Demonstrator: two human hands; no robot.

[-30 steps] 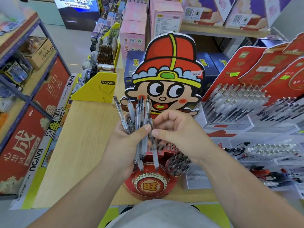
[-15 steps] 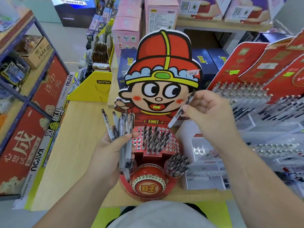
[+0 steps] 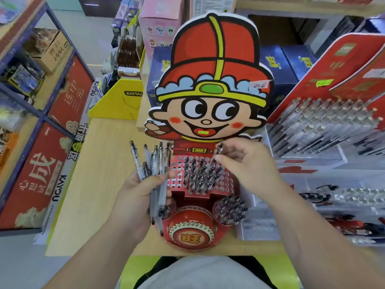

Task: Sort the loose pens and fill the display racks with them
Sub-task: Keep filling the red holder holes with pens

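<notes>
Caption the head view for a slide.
Right hand pinches a pen over the red rack; left hand grips a bunch.

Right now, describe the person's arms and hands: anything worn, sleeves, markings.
Both are bare. The left hand and right hand wear no gloves, and no ring shows on the fingers. The left forearm and right forearm show no sleeve, watch, bracelet or marking as far as they are in view.

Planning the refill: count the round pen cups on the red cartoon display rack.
2. One round red cup packed with dark pens sits right of the red drum-shaped ball; the other sits left of it, mostly hidden behind the clear pens gripped in the left hand.
</notes>
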